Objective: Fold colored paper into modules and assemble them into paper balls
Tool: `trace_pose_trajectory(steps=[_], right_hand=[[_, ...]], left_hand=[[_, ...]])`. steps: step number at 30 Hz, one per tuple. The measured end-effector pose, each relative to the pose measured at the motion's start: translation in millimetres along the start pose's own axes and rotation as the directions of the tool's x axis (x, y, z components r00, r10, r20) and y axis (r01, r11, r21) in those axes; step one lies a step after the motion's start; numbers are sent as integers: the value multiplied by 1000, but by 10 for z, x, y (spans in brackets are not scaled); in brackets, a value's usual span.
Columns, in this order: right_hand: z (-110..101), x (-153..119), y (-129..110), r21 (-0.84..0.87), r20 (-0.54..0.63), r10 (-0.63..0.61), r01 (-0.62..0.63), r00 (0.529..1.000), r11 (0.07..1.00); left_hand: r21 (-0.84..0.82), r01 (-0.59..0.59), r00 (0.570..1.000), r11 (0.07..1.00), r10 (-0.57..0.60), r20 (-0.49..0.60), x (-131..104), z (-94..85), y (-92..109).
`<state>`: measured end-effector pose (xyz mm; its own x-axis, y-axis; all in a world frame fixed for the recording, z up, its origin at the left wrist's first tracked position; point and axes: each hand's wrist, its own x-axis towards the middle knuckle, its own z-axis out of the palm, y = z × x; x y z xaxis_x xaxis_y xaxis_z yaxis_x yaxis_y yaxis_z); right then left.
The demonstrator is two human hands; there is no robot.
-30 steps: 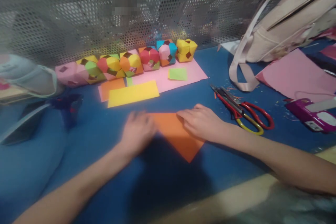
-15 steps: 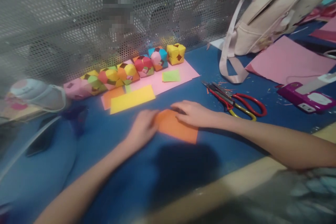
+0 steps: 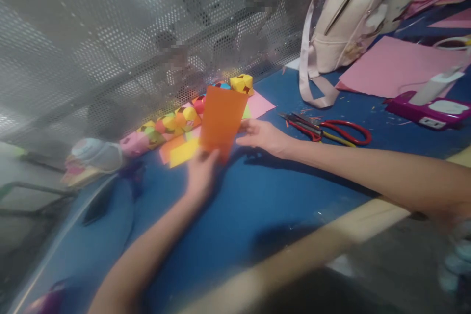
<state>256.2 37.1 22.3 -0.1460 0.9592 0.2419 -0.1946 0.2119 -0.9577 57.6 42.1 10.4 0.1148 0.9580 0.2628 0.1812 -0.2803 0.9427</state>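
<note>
An orange paper (image 3: pixel 223 120) is raised upright above the blue table, its lower edge gripped by my left hand (image 3: pixel 203 167). Just right of the paper is my right hand (image 3: pixel 263 137), its fingers apart and near the paper's edge; whether a fingertip touches it I cannot tell. Behind the paper runs a row of folded paper cubes, among them a yellow cube (image 3: pixel 242 84) at the right end and a pink one (image 3: pixel 134 143) at the left. A yellow strip (image 3: pixel 183 153) lies left of the paper, and a pink sheet (image 3: pixel 262 104) is partly hidden.
Red and yellow handled tools (image 3: pixel 346 132) lie right of my right hand. Beyond them are a purple power strip (image 3: pixel 432 110), pink sheets (image 3: pixel 393 66) and a pale bag (image 3: pixel 338 19). A light-coloured bottle (image 3: pixel 96 154) lies at left; a perforated metal panel (image 3: pixel 121 49) stands behind.
The orange paper has been lifted off the table and turned upright in my left hand. My right hand has come off its top. The view has shifted.
</note>
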Motion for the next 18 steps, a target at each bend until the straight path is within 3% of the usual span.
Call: trace_pose_trajectory(steps=[3,5,8,11,13,18], right_hand=[[88,-59,-75,-100,61,-2,8,998,995],[102,-96,-98,-213,83,-41,58,996,975],[51,-137,-55,-378,144,-232,270,962,885],[-52,-147,86,-495,304,-337,450,891,743],[-119,-138,205,-577,378,-316,488,870,655],[-207,-114,395,-758,481,-167,504,860,414]], left_hand=[[-60,-55,998,997,57,41,-39,89,19],[-3,-81,993,997,81,87,-62,93,29],[180,-195,980,964,183,82,-94,14,13],[293,-403,914,867,366,172,-121,-110,-48],[353,-495,864,794,405,299,-135,-176,-97],[495,-565,800,660,294,523,-167,-220,-161]])
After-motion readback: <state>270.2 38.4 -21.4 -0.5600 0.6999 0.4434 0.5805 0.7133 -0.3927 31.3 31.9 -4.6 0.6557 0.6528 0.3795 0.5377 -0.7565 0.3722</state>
